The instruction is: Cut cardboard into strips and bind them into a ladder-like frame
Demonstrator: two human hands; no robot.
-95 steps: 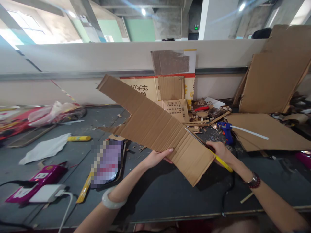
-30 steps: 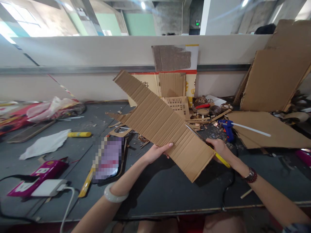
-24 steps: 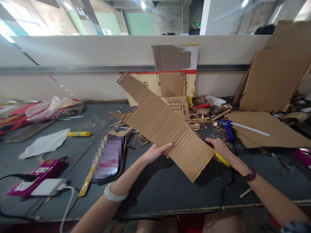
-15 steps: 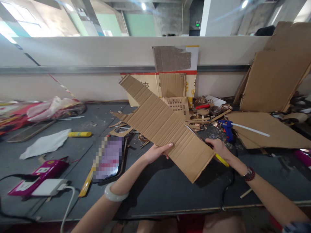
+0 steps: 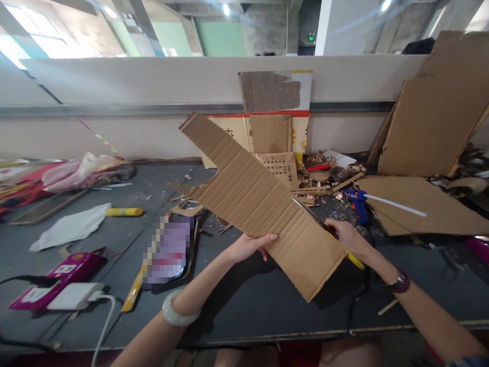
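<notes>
My left hand (image 5: 248,248) grips the lower edge of a long, notched piece of corrugated cardboard (image 5: 244,196), which I hold up over the table. My right hand (image 5: 347,236) is closed around a yellow-handled utility knife (image 5: 355,261), near the cardboard's right edge. Its long, thin metal blade (image 5: 311,216) extends up and to the left along the cardboard. I cannot tell whether the blade is cutting into the board. A pale bangle circles my left wrist, and a watch and dark beads circle my right.
Beyond the cardboard lie a blue hot glue gun (image 5: 357,206), a loose cardboard sheet (image 5: 420,206), and scattered scraps and woven discs. A pixelated flat object (image 5: 168,250), a pink box (image 5: 57,278) and a white power adapter (image 5: 74,296) lie left on the dark table.
The cardboard has swung, with its far end moving left and its near corner moving down and right. Both hands have shifted slightly with it.
</notes>
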